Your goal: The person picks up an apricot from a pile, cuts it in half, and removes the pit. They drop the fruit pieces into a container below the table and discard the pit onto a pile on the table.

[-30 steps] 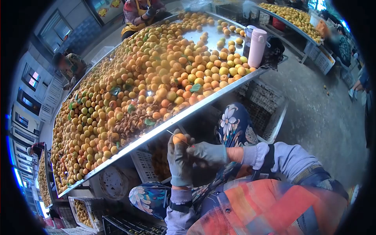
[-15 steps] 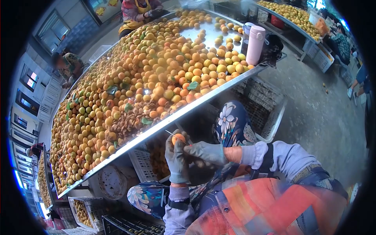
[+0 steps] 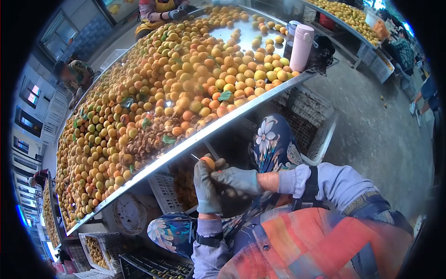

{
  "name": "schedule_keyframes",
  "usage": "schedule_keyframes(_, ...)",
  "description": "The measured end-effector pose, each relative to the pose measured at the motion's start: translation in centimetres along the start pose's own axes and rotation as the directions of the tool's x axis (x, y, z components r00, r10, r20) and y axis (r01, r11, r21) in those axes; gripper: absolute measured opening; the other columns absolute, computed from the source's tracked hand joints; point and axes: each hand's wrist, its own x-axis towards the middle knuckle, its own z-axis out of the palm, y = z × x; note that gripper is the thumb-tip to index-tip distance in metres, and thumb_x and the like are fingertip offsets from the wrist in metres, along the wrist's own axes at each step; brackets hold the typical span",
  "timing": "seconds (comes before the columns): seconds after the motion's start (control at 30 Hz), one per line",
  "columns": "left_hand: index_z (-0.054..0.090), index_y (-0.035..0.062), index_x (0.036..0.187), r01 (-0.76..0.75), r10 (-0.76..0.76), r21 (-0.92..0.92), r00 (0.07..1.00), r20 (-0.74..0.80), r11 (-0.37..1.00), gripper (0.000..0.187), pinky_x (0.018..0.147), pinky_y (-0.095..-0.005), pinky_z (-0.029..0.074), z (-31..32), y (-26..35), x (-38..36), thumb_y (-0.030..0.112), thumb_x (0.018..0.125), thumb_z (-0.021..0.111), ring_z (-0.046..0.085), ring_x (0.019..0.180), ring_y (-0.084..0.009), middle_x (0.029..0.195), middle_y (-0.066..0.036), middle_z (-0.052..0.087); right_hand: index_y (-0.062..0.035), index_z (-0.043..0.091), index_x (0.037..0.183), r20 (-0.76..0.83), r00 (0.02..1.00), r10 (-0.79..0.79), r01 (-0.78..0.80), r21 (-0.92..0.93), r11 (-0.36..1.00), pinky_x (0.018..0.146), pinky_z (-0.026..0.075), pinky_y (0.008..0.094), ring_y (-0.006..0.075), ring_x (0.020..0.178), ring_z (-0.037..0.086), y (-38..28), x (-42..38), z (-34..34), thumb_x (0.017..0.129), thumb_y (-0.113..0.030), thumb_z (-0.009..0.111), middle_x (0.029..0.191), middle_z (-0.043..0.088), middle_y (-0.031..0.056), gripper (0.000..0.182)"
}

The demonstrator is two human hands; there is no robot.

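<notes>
Your gloved left hand wraps its fingers closed around an orange apricot, held just below the metal edge of the sorting table. Your gloved right hand pinches a thin blade against the fruit's top. The table carries a deep heap of apricots, with a pink bottle at its far corner.

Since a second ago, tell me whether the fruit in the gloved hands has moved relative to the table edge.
Cannot tell. The fruit in the left hand sits just under the table edge, as before; the whole view shifted with the head camera, so any real motion is too slight to judge.
</notes>
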Motion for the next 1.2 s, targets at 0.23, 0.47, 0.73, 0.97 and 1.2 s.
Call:
schedule_keyframes(0.23, 0.054, 0.0019, 0.116, 0.124, -0.13, -0.358, 0.992, 0.009, 0.926, 0.055, 0.076, -0.0327, 0.053, -2.6, -0.2, 0.7, 0.051, 0.094, 0.044, 0.063, 0.084, -0.0223, 0.096, -0.013, 0.065, -0.011, 0.054, 0.085, 0.159, 0.981, 0.108, -0.131, 0.146, 0.981, 0.036, 0.027, 0.0202, 0.0063, 0.04, 0.038, -3.0, -0.4, 1.7, 0.091, -0.06, 0.042, 0.057, 0.046, -0.0021, 0.051)
schedule_keyframes(0.47, 0.053, 0.0022, 0.122, 0.018, -0.049, -0.484, 0.997, -0.053, 0.875, 0.058, 0.083, -0.0349, 0.051, -4.5, 0.3, 0.2, 0.052, 0.093, 0.044, 0.06, 0.095, -0.0237, 0.106, -0.013, 0.061, -0.0096, 0.058, 0.084, 0.186, 0.982, -0.035, 0.029, 0.035, 0.999, 0.036, 0.029, 0.0213, 0.0068, 0.04, 0.038, -2.6, 2.3, 2.7, 0.089, -0.061, 0.044, 0.058, 0.047, -0.0011, 0.054)
schedule_keyframes(0.73, 0.039, 0.0057, 0.134, -0.297, 0.305, 0.073, 0.903, -0.303, 0.952, 0.045, 0.087, -0.0319, 0.049, -7.5, 1.2, -0.8, 0.024, 0.095, 0.053, 0.057, 0.1, -0.0201, 0.119, -0.012, 0.051, -0.0094, 0.059, 0.091, -0.003, 0.991, -0.133, 0.131, 0.174, 0.976, 0.035, 0.032, 0.0199, 0.0061, 0.039, 0.042, -3.6, 4.0, 2.4, 0.09, -0.046, 0.054, 0.06, 0.05, -0.0013, 0.037)
schedule_keyframes(0.97, 0.044, -0.002, 0.13, -0.351, 0.593, 0.608, 0.764, -0.254, 0.712, 0.042, 0.095, -0.0285, 0.043, -6.8, 2.4, -0.9, 0.014, 0.093, 0.056, 0.054, 0.108, -0.0182, 0.124, -0.012, 0.052, -0.0122, 0.056, 0.095, -0.066, 0.982, -0.177, 0.189, 0.305, 0.933, 0.036, 0.033, 0.0186, 0.0034, 0.043, 0.042, -5.0, 5.4, 2.8, 0.088, -0.038, 0.062, 0.064, 0.052, -0.0043, 0.028)
schedule_keyframes(1.2, 0.043, -0.002, 0.132, -0.386, 0.588, 0.633, 0.797, -0.138, 0.671, 0.044, 0.099, -0.0292, 0.04, -5.9, 2.4, -1.6, 0.015, 0.094, 0.055, 0.05, 0.115, -0.0192, 0.127, -0.013, 0.052, -0.0095, 0.056, 0.098, -0.077, 0.938, -0.338, 0.344, 0.084, 0.935, 0.063, 0.044, 0.0228, 0.0068, 0.074, 0.05, -4.0, 8.0, 3.6, 0.086, -0.034, 0.065, 0.087, 0.056, 0.0006, 0.029)
